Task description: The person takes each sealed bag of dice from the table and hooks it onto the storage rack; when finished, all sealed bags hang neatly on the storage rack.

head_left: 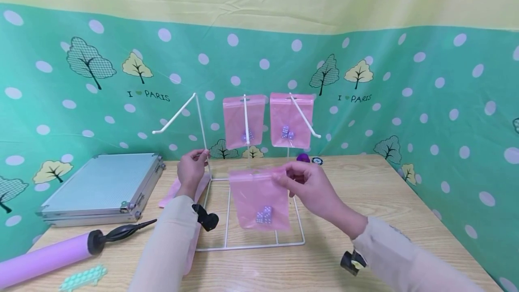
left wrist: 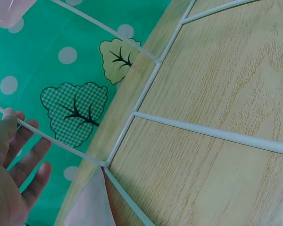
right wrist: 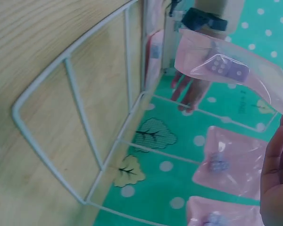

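Three bags, head view: one pink bag [head_left: 259, 202] hung upright, long axis vertical, sealed edge up, from the right hand [head_left: 310, 186]; two others hung on the white wire rack [head_left: 247, 242].
Bag's look: translucent pink, small pale purple dice [head_left: 263, 215] in its lower part.
Right grip: pinched the bag's top edge, bag below the fingers, above the counter [head_left: 377, 193].
Left hand [head_left: 191, 169]: curled round the rack's upright rod.
Left wrist view: a rack rod crossed the fingers [left wrist: 26, 155].
Right wrist view: the bag [right wrist: 231, 70] with dice stretched out from the right hand [right wrist: 278, 179].
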`<state>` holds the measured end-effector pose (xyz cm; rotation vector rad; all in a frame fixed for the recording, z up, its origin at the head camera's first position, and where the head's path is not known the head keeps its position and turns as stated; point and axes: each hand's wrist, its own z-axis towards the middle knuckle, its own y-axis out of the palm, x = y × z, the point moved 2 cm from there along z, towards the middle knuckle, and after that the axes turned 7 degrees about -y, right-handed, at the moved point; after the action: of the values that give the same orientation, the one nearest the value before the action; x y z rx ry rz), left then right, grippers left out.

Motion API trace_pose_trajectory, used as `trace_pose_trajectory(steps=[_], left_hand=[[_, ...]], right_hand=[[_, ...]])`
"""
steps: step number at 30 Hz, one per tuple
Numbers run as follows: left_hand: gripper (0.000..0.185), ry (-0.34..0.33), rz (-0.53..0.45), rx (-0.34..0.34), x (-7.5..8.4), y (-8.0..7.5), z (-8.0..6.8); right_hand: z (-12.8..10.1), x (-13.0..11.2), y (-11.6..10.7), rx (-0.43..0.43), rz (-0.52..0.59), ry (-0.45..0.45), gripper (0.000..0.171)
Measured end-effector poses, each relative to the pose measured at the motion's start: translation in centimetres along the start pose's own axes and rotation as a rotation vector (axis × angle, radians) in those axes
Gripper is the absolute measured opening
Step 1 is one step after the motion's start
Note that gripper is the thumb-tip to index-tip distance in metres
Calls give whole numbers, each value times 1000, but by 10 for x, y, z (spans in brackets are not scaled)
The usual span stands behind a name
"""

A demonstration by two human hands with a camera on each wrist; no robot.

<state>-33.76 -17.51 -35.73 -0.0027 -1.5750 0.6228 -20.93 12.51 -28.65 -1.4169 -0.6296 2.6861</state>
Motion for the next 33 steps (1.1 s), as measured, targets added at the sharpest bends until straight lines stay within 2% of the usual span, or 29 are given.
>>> trace_pose_trajectory(steps=[11,15,21,26,33], left_hand=[[34,-3,0,6,-2,0,1],[34,0,-6,2,-1,0,0],[34,9,5,11,2,0,-4],[35,-5,12,16,5,-1,-7],[35,-4,7,20,3,0,-5]], right_hand=[[5,-27,4,44,96,-152,9],[7,-35,4,80,121,-177,11],[11,-43,3,134,130,-181,14],[16,-46,6,158,180,-184,20],[22,-48,9,191,221,-149,19]])
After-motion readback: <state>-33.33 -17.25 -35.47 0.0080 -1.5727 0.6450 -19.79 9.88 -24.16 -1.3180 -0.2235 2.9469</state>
